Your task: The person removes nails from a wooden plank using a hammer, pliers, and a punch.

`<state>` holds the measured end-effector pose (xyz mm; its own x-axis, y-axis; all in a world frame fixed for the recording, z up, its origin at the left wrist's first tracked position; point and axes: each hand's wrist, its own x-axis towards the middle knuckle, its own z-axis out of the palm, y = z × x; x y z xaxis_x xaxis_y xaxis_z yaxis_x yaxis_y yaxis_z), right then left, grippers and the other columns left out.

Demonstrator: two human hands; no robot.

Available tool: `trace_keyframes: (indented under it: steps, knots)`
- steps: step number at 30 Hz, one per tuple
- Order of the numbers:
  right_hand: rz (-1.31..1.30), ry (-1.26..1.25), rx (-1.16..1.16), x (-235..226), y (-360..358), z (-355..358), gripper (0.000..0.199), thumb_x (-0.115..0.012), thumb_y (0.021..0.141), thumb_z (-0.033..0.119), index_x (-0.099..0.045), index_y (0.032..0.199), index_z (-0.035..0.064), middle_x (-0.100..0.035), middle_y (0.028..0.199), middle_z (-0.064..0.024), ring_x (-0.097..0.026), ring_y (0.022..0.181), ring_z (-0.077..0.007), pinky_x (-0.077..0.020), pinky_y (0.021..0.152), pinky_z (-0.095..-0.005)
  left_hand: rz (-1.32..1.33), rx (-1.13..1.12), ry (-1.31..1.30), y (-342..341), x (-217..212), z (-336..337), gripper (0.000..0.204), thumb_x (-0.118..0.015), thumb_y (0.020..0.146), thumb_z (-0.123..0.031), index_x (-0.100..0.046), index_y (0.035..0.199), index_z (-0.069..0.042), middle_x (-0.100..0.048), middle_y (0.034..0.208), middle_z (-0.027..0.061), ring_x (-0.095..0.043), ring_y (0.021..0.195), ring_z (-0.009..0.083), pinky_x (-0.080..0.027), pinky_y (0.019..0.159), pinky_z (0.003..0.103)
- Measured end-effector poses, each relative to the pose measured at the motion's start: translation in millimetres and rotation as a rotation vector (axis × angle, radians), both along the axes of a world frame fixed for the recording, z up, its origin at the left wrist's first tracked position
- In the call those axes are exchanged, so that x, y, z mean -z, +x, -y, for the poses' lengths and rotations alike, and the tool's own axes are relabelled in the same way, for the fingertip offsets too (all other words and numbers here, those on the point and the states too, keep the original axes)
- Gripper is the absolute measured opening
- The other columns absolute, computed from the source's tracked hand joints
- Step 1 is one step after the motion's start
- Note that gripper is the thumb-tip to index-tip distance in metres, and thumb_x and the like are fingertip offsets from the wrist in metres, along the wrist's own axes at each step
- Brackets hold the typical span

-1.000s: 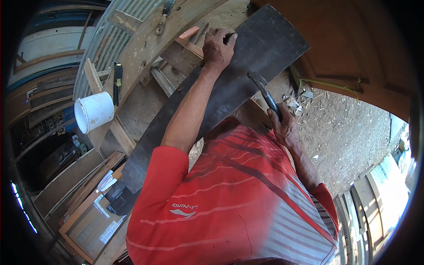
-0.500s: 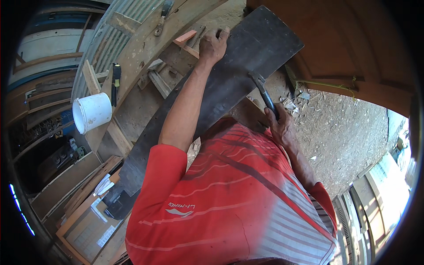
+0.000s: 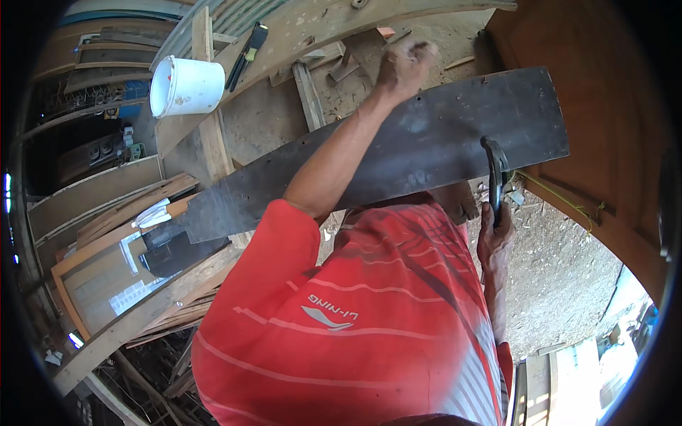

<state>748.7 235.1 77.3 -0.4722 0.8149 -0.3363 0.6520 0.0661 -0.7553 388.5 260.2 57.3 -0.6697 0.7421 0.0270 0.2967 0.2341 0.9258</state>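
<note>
A long dark board (image 3: 455, 131) lies slantwise across the middle, with small holes or nail marks along its far edge. My right hand (image 3: 497, 238), at the board's near side, is wrapped round the dark handle of a hammer (image 3: 496, 174). The hammer's head rests on or just over the board near its right end. Past the board's far edge is my left hand (image 3: 406, 69), its fingers curled closed. Whatever those fingers may hold is hidden. My left forearm crosses over the board.
A white bucket (image 3: 195, 86) and a black-and-yellow cutter (image 3: 249, 55) sit on a wooden plank at the far left. A brown wooden panel (image 3: 597, 85) stands at the right. Lower left are stacked boards and a framed panel (image 3: 85, 305). Debris lies on the ground (image 3: 554, 263).
The view has turned, so the board now lies flatter across it. My left hand has shifted along the far edge and off beyond it. The hammer stays in my right hand, now more upright.
</note>
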Motion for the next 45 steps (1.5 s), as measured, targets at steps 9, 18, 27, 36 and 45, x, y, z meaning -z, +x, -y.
trace_keyframes:
  steps: [9,18,27,36,45]
  knots:
    - [-0.012,0.082,-0.115,-11.8,-47.1,15.3,0.03,-0.061,0.104,0.03,-0.064,0.108,0.0003,-0.066,0.079,-0.021,-0.067,0.072,-0.04,-0.0507,0.066,-0.0468,-0.698,-0.516,-0.147,-214.7,-7.2,168.4,0.029,-0.073,0.089,-0.024,-0.073,0.111,-0.005,-0.072,0.105,0.0187,-0.066,0.104,0.0372,-0.05,0.096,0.045]
    - [-0.129,0.281,-0.416,-55.1,-218.9,20.6,0.029,-0.064,0.099,0.018,-0.06,0.122,0.0002,-0.065,0.076,-0.0224,-0.067,0.068,-0.0398,-0.0499,0.064,-0.0462,-0.795,-0.512,-0.336,-241.1,-13.0,248.6,0.041,-0.074,0.088,-0.017,-0.066,0.126,-0.004,-0.064,0.125,0.0197,-0.059,0.116,0.0388,-0.046,0.102,0.048]
    - [-0.136,0.495,-0.575,-5.3,-447.3,-21.9,0.032,-0.058,0.096,0.016,-0.067,0.125,0.0038,-0.066,0.08,-0.0283,-0.07,0.081,-0.0436,-0.0519,0.071,-0.0502,-0.746,-0.521,-0.376,-259.5,34.9,278.4,0.058,-0.065,0.096,-0.023,-0.049,0.146,0.0,-0.045,0.152,0.0289,-0.038,0.144,0.0459,-0.031,0.12,0.054]
    - [-0.018,0.914,-0.688,35.2,-452.7,-4.7,0.045,-0.058,0.093,0.02,-0.055,0.137,0.014,-0.063,0.13,-0.0141,-0.059,0.123,-0.0388,-0.0412,0.105,-0.0569,-0.811,-0.397,-0.676,-304.0,40.7,295.6,0.052,-0.066,0.096,-0.034,-0.058,0.143,-0.014,-0.063,0.129,0.0209,-0.059,0.119,0.0414,-0.045,0.102,0.056]
    - [-0.321,0.644,-0.546,-4.2,-257.0,82.5,0.041,-0.075,0.087,0.011,-0.061,0.125,0.0054,-0.065,0.125,-0.0139,-0.06,0.116,-0.035,-0.0425,0.104,-0.0464,-0.679,-0.323,-0.689,-276.2,3.2,293.5,0.057,-0.069,0.093,-0.027,-0.052,0.135,0.006,-0.053,0.124,0.0317,-0.06,0.111,0.0487,-0.054,0.09,0.053]
